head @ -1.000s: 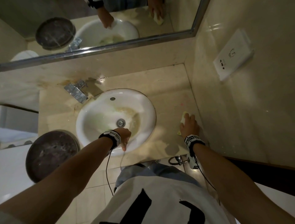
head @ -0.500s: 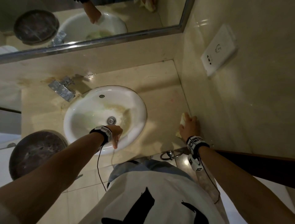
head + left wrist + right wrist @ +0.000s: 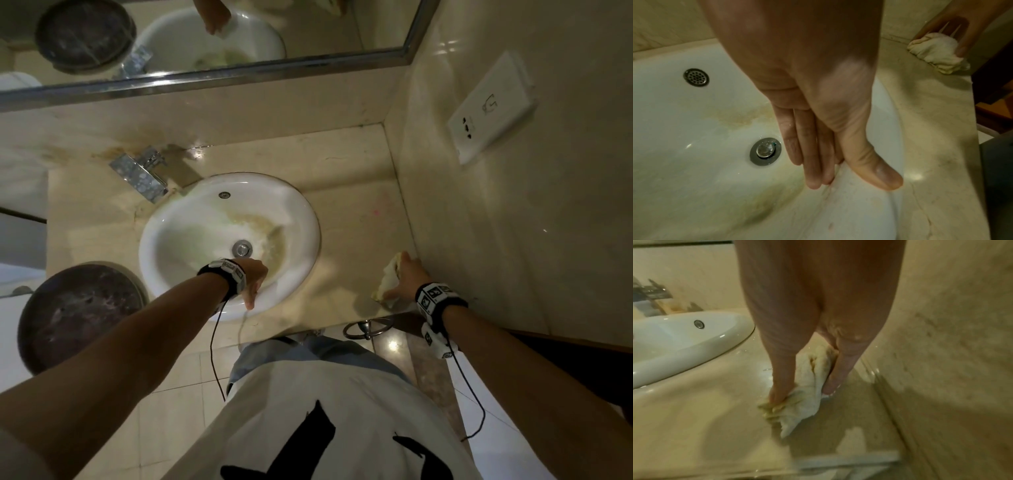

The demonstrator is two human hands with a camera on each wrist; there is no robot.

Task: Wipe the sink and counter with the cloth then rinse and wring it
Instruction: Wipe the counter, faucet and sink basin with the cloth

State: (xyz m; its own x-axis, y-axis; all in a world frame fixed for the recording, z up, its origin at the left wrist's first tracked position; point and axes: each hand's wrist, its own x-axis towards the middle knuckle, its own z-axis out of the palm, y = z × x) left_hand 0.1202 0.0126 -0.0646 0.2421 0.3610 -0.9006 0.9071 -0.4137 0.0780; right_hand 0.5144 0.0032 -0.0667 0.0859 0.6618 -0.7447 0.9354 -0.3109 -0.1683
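Wiping the tabletop corner by the side wall

Your right hand (image 3: 406,279) pinches the bunched cloth (image 3: 807,386) between thumb and fingers, pressing it onto the wet tabletop (image 3: 356,219) beside the wall, near the front edge. Your left hand (image 3: 818,113) rests on the sink (image 3: 301,219) rim, fingers straight, holding nothing. A pull toward you could drag the stained cloth off the edge; the basin's brown stain looks unwiped.

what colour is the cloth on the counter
Off-white with yellowish-brown stains; the cloth, gripped by the right hand, shows best in the right wrist view.
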